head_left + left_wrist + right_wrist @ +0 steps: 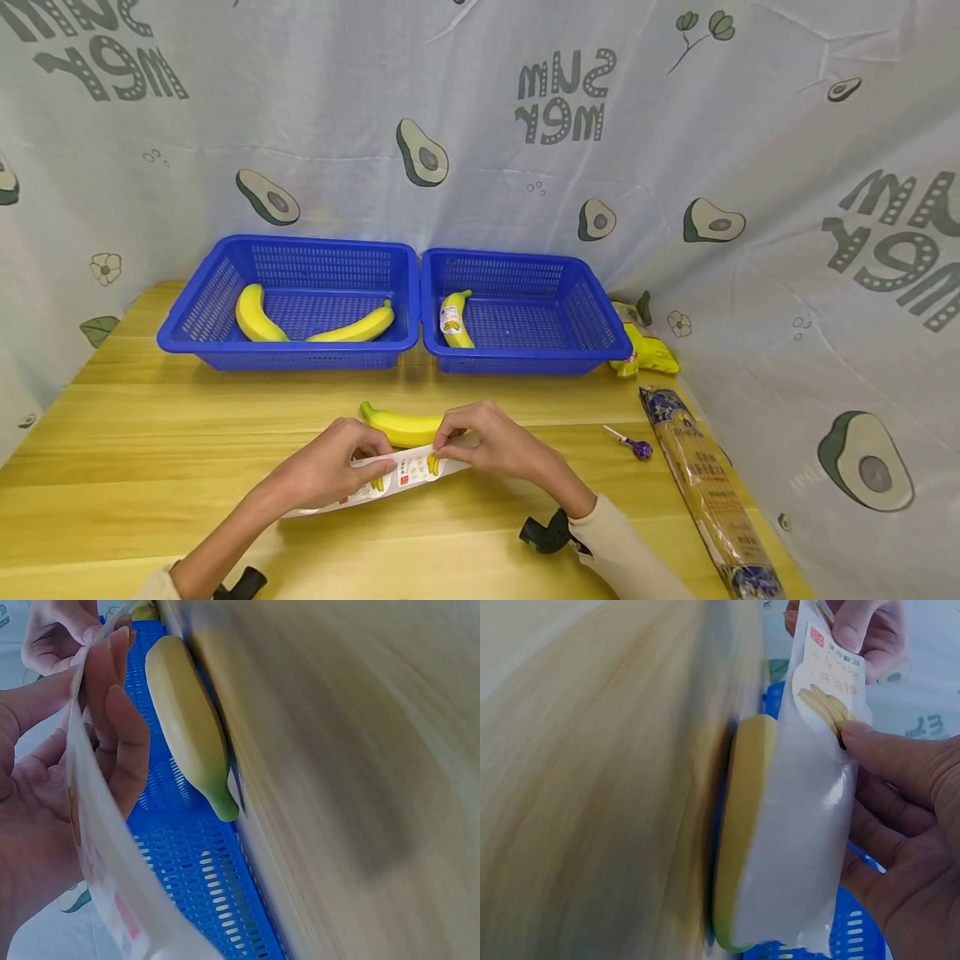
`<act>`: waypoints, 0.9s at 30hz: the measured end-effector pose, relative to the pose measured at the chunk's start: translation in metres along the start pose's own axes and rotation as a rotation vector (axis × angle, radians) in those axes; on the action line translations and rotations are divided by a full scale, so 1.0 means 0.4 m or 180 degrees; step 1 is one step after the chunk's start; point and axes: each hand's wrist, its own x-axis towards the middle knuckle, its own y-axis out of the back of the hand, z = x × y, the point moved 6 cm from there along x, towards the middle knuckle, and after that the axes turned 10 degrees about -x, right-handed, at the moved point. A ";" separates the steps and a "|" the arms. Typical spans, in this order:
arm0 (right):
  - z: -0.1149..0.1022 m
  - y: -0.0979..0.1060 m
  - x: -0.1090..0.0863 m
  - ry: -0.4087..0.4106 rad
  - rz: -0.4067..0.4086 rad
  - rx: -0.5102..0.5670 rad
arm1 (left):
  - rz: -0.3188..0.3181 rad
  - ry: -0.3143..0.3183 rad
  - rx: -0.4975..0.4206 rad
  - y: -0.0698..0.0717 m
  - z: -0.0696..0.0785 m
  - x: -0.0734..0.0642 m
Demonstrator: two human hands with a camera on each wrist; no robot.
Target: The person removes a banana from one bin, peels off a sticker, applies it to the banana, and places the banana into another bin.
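Observation:
A white strip of banana stickers (414,468) is stretched between both hands, just above the table. My left hand (333,467) pinches it between thumb and fingers, with part of the strip trailing to the left. On the right, my right hand (487,440) pinches the strip at the edge of a sticker printed with bananas (831,697); past that thumb the backing is bare. Right behind the strip a yellow banana (401,427) lies on the table, its green tip to the left and its right end hidden by the right hand.
Behind stand two blue baskets: the left one (288,344) holds two bananas, the right one (525,353) a banana with a sticker (451,319). To the right lie a purple lollipop (640,449), a long noodle-like packet (708,492) and a yellow package (648,354).

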 end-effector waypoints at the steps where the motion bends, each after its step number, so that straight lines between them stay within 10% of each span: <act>1: 0.001 0.000 -0.001 0.0002 0.0007 0.0008 | 0.0017 0.0019 -0.0004 -0.001 -0.001 0.000; 27: 0.015 0.035 -0.017 -0.0256 0.0074 0.0064 | 0.0007 0.0262 0.0523 -0.066 -0.054 -0.016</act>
